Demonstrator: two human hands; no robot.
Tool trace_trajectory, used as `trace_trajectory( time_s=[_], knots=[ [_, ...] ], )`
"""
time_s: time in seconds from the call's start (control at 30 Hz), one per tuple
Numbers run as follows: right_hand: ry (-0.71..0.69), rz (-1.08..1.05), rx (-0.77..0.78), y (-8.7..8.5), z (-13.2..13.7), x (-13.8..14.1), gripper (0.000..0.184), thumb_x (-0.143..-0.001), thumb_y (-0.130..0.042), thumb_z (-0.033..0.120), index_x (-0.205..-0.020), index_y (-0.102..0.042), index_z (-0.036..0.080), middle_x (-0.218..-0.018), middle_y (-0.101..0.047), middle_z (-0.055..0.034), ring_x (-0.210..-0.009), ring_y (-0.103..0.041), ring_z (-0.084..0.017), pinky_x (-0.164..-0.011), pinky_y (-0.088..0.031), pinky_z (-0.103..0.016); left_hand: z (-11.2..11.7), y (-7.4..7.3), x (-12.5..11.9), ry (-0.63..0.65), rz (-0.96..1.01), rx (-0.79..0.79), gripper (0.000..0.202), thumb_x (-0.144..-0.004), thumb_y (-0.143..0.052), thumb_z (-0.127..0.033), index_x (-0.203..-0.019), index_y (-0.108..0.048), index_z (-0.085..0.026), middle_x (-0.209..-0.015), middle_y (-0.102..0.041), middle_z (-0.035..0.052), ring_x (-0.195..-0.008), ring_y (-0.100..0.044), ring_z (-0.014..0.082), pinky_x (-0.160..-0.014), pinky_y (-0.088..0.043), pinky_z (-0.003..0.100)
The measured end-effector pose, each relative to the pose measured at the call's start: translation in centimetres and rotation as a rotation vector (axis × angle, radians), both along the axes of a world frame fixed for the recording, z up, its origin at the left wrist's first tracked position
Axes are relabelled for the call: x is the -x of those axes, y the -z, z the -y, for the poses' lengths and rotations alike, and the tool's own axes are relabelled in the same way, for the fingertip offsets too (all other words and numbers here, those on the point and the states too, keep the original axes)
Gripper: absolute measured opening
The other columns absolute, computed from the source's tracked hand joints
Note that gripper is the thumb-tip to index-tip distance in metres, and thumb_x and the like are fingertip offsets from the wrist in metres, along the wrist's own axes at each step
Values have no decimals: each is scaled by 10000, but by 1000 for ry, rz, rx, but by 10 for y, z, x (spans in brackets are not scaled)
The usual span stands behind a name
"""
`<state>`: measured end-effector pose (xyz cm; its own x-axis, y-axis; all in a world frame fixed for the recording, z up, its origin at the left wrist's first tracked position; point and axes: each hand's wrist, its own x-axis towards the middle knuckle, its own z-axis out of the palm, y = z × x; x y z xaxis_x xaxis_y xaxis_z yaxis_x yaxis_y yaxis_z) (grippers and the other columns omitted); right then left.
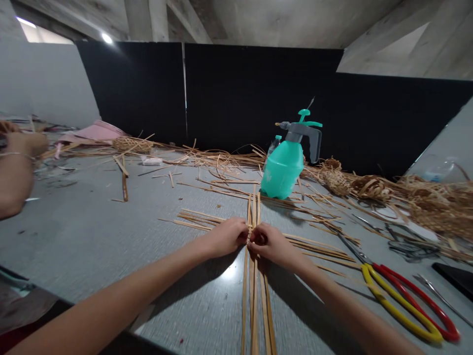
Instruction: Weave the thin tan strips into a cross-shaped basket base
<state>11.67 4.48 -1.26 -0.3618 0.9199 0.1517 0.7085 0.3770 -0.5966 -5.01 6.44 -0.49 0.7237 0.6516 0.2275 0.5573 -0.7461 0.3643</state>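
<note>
left hand [225,237], right hand [266,244]: both seem clamped on strips [253,305] | sprayer [283,170] beyond, mid-table [92,236] | scissors [402,301] near right edge | co-worker's hand [25,144] at left edge

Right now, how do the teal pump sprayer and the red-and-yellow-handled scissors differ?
The teal pump sprayer stands upright farther back, while the red-and-yellow-handled scissors lie flat at the right. The sprayer is bulky and rounded; the scissors are slim, with long looped handles. Both rest on the gray table near thin strips.

My left grip [225,237] and right grip [263,244] pinch crossed bamboo strips [253,301] on the grey counter [74,236], near a teal pressure sprayer [283,170].
</note>
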Motion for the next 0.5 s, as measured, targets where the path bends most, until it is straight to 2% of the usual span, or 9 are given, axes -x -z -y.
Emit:
trace_trajectory(
  time_s=[0.33,0.43,0.5],
  knots=[
    [0,-4,-15,2,5,0,53,-728,-551,125,-717,-525,170,-725,-479,3,-669,-479,-138,-599,-380,-248,1,0,-1,11,56,54,162,-799,-512,-47,-767,-655,-115,-804,-618,60,-797,-561,178,-707,-403,255],
    [-10,25,-84,5,7,1,44,-757,-532,143,-727,-513,169,-751,-482,-15,-687,-476,-148,-623,-389,-263,-3,-2,3,44,72,93,113,-788,-553,-81,-747,-651,-119,-774,-607,50,-761,-562,168,-690,-409,245],
    [-32,38,-161,6,9,2,30,-779,-505,147,-762,-517,168,-793,-487,-33,-730,-481,-160,-663,-396,-279,-5,-5,7,8,69,87,84,-786,-564,-111,-751,-640,-122,-772,-595,47,-746,-563,166,-682,-418,245]
  ],
)
